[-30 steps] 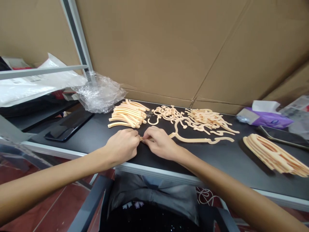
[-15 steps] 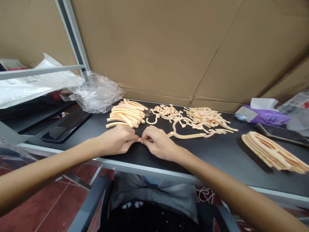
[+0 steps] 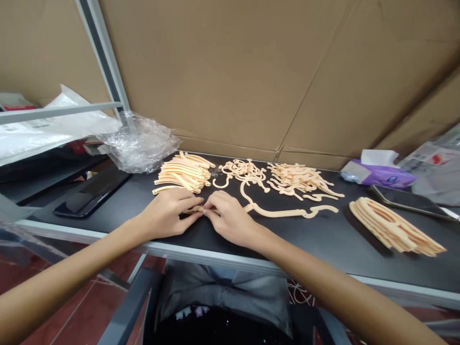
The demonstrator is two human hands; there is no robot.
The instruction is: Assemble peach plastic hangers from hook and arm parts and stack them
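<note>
A cream plastic clothes hanger lies low over the black tabletop, its hook upward and its right arm ending in a curved end piece. My right hand is closed around its left arm and covers much of it. At the hanger's left end, the thumb and fingers of my left hand pinch the tip, which is mostly hidden. The fingertips of both hands almost meet there. Just behind my left hand is a stack of cream hanger arms.
Loose hooks and a heap of curved end pieces lie at the back. Folded-looking hangers are stacked at right, near a purple tissue pack and a phone. A dark glossy slab and crumpled clear plastic are left.
The hanger's right arm has tilted slightly downward, and its end piece now shows apart from the heap. My left fingers have loosened and spread a little around the tip. The view has shifted slightly.
</note>
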